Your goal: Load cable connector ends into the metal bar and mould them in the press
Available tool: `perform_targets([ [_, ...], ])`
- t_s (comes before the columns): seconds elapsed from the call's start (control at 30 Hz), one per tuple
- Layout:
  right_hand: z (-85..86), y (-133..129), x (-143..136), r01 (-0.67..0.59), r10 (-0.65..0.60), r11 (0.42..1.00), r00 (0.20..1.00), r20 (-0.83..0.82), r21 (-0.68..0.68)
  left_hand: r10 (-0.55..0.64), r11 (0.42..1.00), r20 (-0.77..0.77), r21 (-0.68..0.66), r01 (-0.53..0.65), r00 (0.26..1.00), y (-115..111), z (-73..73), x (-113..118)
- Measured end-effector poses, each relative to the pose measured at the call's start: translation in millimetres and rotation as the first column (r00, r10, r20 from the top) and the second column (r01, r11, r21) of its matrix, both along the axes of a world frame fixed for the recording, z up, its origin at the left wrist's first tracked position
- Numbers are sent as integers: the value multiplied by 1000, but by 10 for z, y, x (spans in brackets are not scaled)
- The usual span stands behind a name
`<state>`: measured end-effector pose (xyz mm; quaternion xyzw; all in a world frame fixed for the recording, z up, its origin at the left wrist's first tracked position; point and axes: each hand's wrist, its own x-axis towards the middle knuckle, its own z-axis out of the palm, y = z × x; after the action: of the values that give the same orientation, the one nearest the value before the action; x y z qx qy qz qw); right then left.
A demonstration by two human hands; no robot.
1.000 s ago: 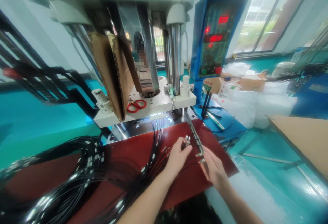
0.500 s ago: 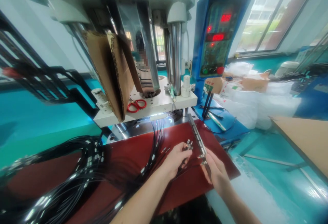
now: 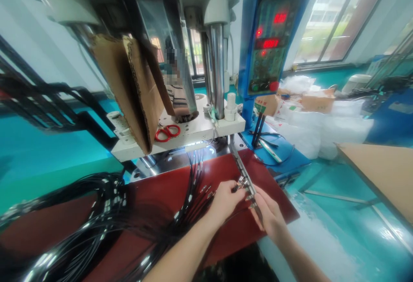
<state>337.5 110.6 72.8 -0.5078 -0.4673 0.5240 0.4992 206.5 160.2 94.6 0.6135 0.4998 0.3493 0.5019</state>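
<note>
Left fingers point(image 3: 238, 194) pinch small shiny metal pieces point(image 3: 239, 183), right fingers point(image 3: 262, 199) a long notched metal bar point(image 3: 239, 162); smooth red desk point(image 3: 266, 178) ends at three o'clock.

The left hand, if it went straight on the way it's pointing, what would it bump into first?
Probably the long, grey metal bar held by the right hand. The small, shiny metal pieces in the left hand look right beside it, maybe already touching; I can't tell the depth.
</note>
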Motion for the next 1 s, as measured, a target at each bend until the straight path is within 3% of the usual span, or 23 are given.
perform_targets([
  [0.13, -24, 8, 2, 10, -10, 1000, 1000, 26, -13, -27, 999, 16, -45, 28, 1000, 8, 21, 7],
  [0.37, -6, 16, -40, -8, 9, 1000, 991, 135, -11, -14, 1000, 57, 18, 13, 998, 0, 6, -19],
  [0.67, 39, 7, -32, 18, -19, 1000, 998, 60, 13, 45, 997, 80, -63, -40, 996, -3, 36, 16],
  [1.0, -7, 26, -61, -10, 13, 999, 994, 111, -31, -18, 997, 138, -77, 29, 990, 13, -35, -16],
])
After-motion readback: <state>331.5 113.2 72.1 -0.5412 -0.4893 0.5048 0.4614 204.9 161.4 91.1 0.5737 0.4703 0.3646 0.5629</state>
